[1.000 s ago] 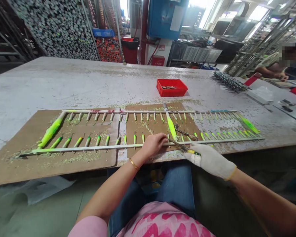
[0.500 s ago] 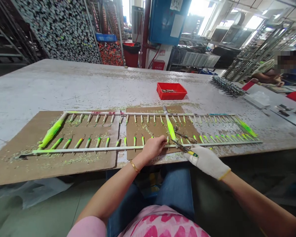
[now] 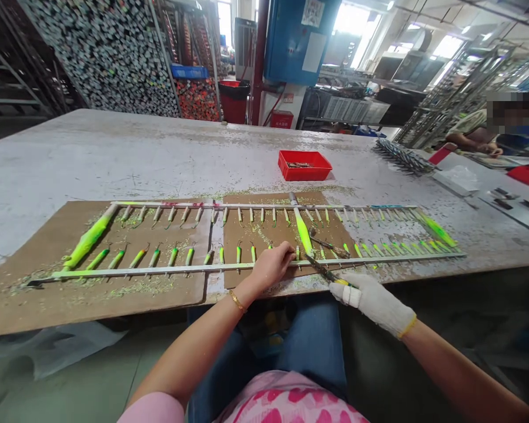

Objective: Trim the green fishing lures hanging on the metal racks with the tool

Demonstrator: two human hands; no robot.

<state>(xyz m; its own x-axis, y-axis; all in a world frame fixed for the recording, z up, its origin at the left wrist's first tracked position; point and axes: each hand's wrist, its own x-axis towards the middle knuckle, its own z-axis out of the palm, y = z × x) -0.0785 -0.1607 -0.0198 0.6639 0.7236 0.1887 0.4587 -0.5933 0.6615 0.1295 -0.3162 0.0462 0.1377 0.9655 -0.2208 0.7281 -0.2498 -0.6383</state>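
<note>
Bare left hand (image 3: 272, 264) sits at the near rail of the frame (image 3: 158, 270), which runs left and right of it on the worktop (image 3: 180, 158); fingertips drawn together, cannot tell if pinching. Gloved right hand (image 3: 370, 296) curls round pliers (image 3: 321, 271), tips just right of the left fingertips, near the yellow piece (image 3: 303, 232).

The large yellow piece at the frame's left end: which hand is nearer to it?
Left. The left hand is right of the large yellow piece, at the near bar; the gloved right hand, holding a tool, is farther right.
</note>
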